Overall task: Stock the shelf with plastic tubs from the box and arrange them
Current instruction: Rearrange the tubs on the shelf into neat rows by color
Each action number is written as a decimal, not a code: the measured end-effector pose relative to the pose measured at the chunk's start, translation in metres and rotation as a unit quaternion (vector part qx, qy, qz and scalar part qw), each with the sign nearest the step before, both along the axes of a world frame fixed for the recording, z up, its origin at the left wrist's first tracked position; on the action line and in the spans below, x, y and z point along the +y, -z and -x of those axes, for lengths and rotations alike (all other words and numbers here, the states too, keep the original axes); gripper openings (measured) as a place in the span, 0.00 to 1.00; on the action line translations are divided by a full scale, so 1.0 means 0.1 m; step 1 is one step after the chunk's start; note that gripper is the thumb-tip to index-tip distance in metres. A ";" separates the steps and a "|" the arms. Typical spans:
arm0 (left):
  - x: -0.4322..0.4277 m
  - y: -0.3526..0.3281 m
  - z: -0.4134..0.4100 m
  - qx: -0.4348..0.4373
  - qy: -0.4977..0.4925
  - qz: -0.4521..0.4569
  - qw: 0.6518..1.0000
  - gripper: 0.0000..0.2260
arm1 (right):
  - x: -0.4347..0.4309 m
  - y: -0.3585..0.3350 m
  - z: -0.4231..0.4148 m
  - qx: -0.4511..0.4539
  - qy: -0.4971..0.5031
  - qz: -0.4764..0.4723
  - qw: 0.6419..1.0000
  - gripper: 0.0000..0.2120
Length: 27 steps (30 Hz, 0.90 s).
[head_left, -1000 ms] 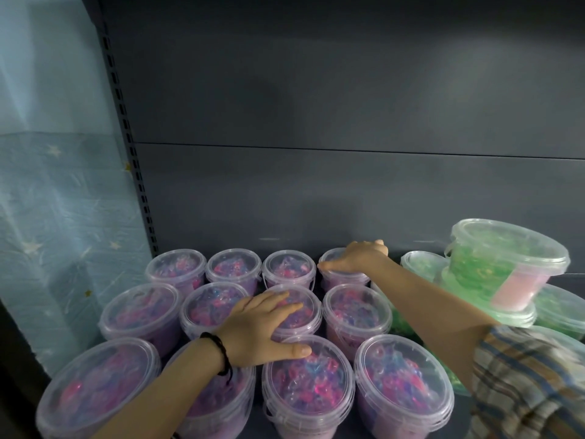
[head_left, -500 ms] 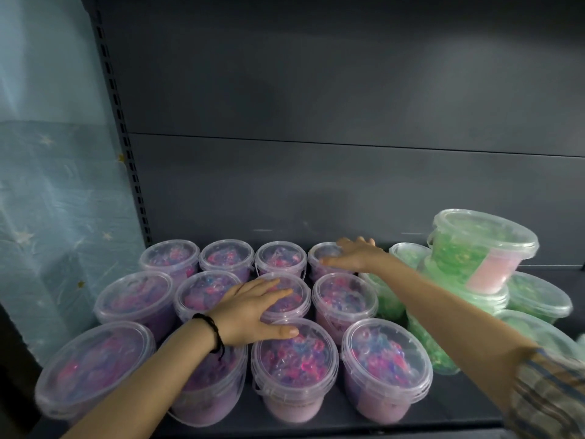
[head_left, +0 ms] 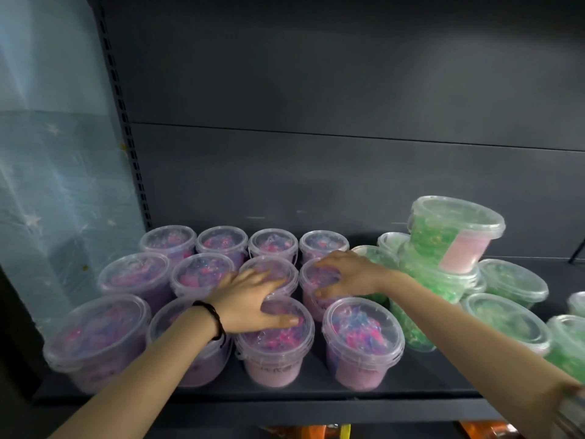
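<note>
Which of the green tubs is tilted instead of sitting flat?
The top green tub, stacked on the other green tubs at the right. It leans, showing a pink label on its side; the rest sit level.

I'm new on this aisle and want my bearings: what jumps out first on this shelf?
A tidy block of purple tubs fills the shelf's left side, with both hands on it: the left hand flat on the lids, the right hand on a middle-row tub. To the right, green tubs sit jumbled, one tilted tub perched on top.

Single head-worn view, forward and down, close over the shelf [head_left: 285, 391] front.
</note>
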<state>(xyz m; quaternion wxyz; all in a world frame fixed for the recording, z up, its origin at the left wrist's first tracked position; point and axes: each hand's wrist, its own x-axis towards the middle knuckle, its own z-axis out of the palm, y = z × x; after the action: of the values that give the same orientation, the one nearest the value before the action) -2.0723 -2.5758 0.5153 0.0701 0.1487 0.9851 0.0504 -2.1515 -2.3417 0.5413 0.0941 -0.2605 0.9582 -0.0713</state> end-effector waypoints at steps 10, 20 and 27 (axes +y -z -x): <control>0.00 0.02 -0.04 -0.040 -0.014 -0.030 0.999 0.51 | 0.43 0.36 -0.65 0.022 0.037 0.208 0.977 0.26; 0.20 -0.03 -0.21 0.068 0.044 -0.062 0.995 0.50 | 0.18 0.43 -0.70 0.074 0.089 0.263 0.958 0.25; 0.56 0.00 -0.24 0.021 0.085 -0.056 0.995 0.48 | 0.30 0.50 -1.06 0.247 0.179 0.477 0.824 0.06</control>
<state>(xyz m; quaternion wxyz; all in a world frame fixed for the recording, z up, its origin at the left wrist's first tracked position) -2.0478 -2.5199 0.5150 0.0446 0.2362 0.9658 0.0967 -2.0452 -2.3121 0.4909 -0.2963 -0.1060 0.8256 -0.4684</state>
